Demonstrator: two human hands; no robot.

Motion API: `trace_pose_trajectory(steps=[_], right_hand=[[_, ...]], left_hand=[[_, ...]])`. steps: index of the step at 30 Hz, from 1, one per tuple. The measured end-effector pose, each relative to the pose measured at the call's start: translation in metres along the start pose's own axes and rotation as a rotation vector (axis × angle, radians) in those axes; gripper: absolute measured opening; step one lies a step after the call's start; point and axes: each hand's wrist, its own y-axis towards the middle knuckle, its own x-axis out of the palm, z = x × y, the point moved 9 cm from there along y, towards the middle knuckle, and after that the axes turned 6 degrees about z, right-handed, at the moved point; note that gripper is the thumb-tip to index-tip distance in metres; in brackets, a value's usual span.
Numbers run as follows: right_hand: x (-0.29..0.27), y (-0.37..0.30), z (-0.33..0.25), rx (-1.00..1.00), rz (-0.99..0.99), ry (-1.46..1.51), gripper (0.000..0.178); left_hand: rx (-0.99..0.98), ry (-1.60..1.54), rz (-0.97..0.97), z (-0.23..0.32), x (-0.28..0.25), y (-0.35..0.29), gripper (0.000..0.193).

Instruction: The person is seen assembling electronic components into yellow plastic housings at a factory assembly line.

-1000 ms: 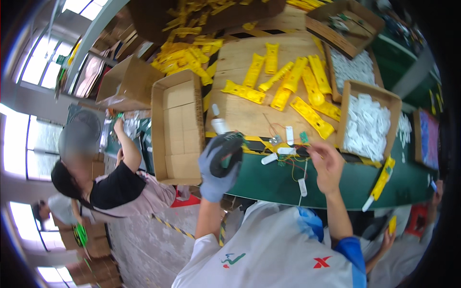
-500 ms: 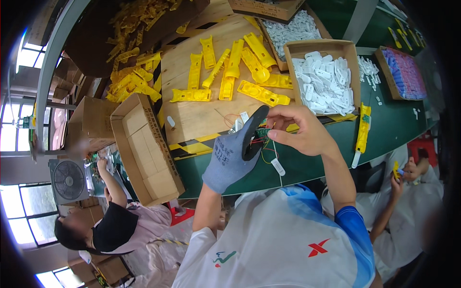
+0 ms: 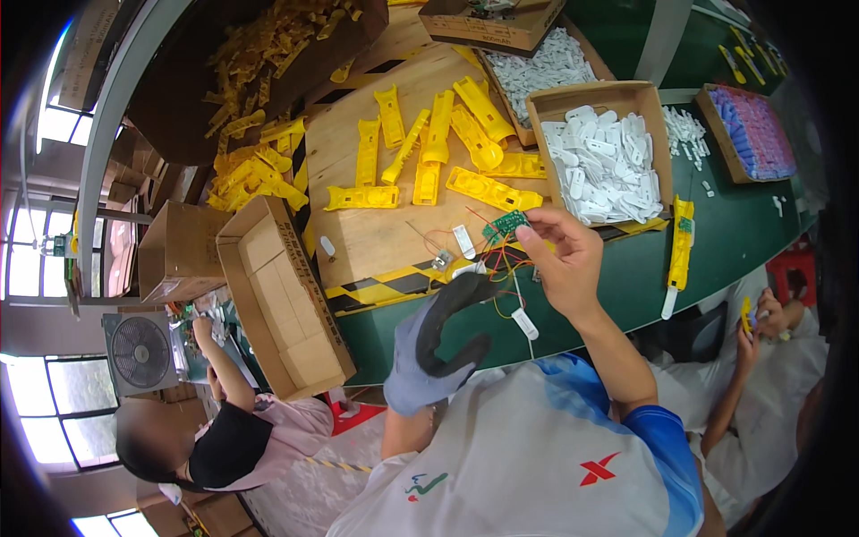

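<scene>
My right hand (image 3: 569, 259), bare, pinches the edge of a small green circuit board (image 3: 506, 226) between thumb and fingers. Thin red, yellow and dark wires trail from the board, with white pieces among them; one white tab (image 3: 525, 323) hangs lowest, over the green tabletop. A small metal part (image 3: 441, 259) lies at the wires' left end. My left hand (image 3: 440, 345), in a grey glove with black palm, is nearer my body, its thumb and fingers apart and nothing between them. Beyond the board, yellow plastic shells (image 3: 494, 189) lie on a wooden board.
An open cardboard box (image 3: 284, 309) stands at left. White plastic pieces fill a carton (image 3: 662, 152) at right, beside a yellow unit (image 3: 682, 251) and a box of pink-blue parts (image 3: 752, 134). More yellow shells (image 3: 255, 179) heap at far left. Co-workers sit on both sides.
My left hand has let go of the circuit board and wires and drawn back toward my body, opening. My right hand keeps the board, and the wires now hang spread out.
</scene>
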Motion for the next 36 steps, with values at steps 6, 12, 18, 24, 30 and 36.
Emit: trace_pose_trajectory(steps=[6, 12, 18, 24, 30, 36], right_hand=[[0.012, -0.006, 0.018, 0.206, -0.076, 0.43, 0.022], [0.03, -0.012, 0.018, 0.306, -0.197, 0.534, 0.027], [0.032, -0.016, 0.035, 0.46, -0.331, 0.474, 0.027], [0.035, -0.021, 0.035, 0.533, -0.442, 0.429, 0.029], [0.028, -0.023, 0.034, 0.548, -0.533, 0.194, 0.024], [0.022, -0.023, 0.026, 0.379, -0.482, 0.049, 0.019]], left_hand=[[0.014, -0.174, 0.59, -0.017, -0.052, -0.007, 0.038], [-0.393, -0.167, 0.07, -0.075, 0.001, 0.018, 0.02], [-0.338, -0.248, 0.329, -0.068, 0.0, 0.029, 0.021], [-0.383, -0.26, 0.214, -0.092, 0.005, 0.02, 0.023], [-0.324, -0.082, 0.111, -0.087, 0.001, 0.009, 0.026], [-0.186, 0.142, 0.097, -0.076, 0.005, 0.007, 0.029]])
